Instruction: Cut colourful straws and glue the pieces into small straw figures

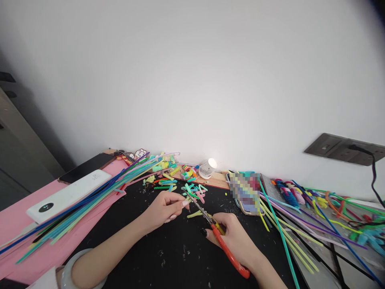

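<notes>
My left hand point(168, 206) is closed in a pinch, thumb against fingers, on a short yellowish pipe cleaner piece point(188, 198), mostly hidden by the fingertips. In my right hand point(236, 237) is a pair of scissors point(224, 245) with red handles. Their blades point up and to the left and reach the left fingertips. A pale yellow pipe cleaner piece point(195, 214) lies on the black mat point(162, 249) between the hands. Just beyond the left hand is a loose heap of short cut pipe cleaners point(195, 190) in green, pink and blue.
Long pipe cleaners point(120, 188) and a white power bank point(69, 194) lie at left on a pink sheet point(27, 200). A paper cup point(207, 168) stands near the wall. To the right are a phone point(251, 206), more long pipe cleaners point(297, 241) and a wall socket point(345, 148).
</notes>
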`<act>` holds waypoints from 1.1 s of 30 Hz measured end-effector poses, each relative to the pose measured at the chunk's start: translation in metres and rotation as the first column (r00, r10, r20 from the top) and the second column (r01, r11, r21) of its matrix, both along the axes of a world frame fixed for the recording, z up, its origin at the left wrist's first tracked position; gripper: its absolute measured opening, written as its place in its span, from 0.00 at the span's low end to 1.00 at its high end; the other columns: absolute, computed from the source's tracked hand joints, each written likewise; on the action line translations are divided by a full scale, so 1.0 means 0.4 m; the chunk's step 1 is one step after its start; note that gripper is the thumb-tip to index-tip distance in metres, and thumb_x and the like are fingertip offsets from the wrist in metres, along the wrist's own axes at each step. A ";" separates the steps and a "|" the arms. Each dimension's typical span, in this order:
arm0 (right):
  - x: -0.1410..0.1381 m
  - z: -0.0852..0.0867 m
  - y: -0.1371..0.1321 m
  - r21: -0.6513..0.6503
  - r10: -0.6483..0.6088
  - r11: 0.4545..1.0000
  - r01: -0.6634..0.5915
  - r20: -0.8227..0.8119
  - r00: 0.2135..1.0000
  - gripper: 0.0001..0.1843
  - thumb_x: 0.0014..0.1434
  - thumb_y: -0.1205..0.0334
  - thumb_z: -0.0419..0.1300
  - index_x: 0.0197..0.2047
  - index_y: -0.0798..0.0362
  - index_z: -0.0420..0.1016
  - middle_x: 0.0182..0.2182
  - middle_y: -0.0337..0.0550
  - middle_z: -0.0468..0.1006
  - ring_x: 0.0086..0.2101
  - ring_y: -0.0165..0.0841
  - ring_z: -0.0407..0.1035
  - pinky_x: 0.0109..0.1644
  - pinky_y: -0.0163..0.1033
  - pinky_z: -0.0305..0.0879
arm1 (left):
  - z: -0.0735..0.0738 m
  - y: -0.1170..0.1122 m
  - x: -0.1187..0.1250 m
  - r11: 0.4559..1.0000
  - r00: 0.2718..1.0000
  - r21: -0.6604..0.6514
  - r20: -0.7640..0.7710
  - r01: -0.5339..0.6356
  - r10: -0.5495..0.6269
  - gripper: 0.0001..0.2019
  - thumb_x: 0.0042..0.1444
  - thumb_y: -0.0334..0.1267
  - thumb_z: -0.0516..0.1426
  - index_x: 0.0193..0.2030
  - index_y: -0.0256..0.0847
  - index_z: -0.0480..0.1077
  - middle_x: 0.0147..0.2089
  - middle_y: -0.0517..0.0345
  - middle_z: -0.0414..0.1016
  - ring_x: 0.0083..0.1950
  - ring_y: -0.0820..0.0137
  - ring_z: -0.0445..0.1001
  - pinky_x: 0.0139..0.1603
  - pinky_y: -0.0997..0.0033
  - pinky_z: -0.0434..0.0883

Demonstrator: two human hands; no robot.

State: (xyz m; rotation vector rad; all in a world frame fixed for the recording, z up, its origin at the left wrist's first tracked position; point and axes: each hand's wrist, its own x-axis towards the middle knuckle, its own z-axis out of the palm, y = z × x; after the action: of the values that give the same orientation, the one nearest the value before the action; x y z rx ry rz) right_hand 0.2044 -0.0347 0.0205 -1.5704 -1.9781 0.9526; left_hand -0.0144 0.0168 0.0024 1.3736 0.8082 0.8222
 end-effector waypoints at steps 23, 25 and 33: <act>-0.010 0.005 -0.005 0.200 -0.095 0.978 0.058 0.182 0.979 0.13 0.48 0.59 0.58 0.27 0.50 0.53 0.26 0.33 0.62 0.25 0.28 0.55 0.27 0.31 0.52 | -0.008 -0.002 0.000 0.993 0.995 0.083 -0.040 -0.083 0.087 0.15 0.56 0.45 0.53 0.30 0.34 0.70 0.15 0.68 0.55 0.15 0.81 0.54 0.15 0.81 0.53; -0.010 0.001 -0.004 0.204 -0.092 0.978 0.045 0.229 0.969 0.14 0.46 0.61 0.59 0.25 0.50 0.52 0.24 0.32 0.61 0.24 0.27 0.54 0.26 0.31 0.50 | -0.012 -0.002 0.000 0.993 0.996 0.098 -0.042 -0.070 0.074 0.15 0.57 0.45 0.53 0.31 0.34 0.71 0.15 0.68 0.55 0.15 0.81 0.54 0.15 0.81 0.53; -0.003 -0.008 0.000 0.171 -0.063 0.985 0.018 0.261 0.963 0.16 0.46 0.61 0.59 0.22 0.51 0.51 0.20 0.30 0.58 0.22 0.25 0.50 0.24 0.30 0.44 | -0.019 0.001 0.000 0.989 0.999 0.150 -0.048 -0.018 0.025 0.15 0.58 0.43 0.52 0.28 0.34 0.69 0.16 0.67 0.56 0.15 0.80 0.55 0.16 0.80 0.54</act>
State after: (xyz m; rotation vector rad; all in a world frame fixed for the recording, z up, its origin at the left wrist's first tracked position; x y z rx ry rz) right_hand 0.2033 -0.0348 0.0173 -1.7072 -2.1317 0.5655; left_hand -0.0143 0.0173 -0.0051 1.5253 0.8143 0.8830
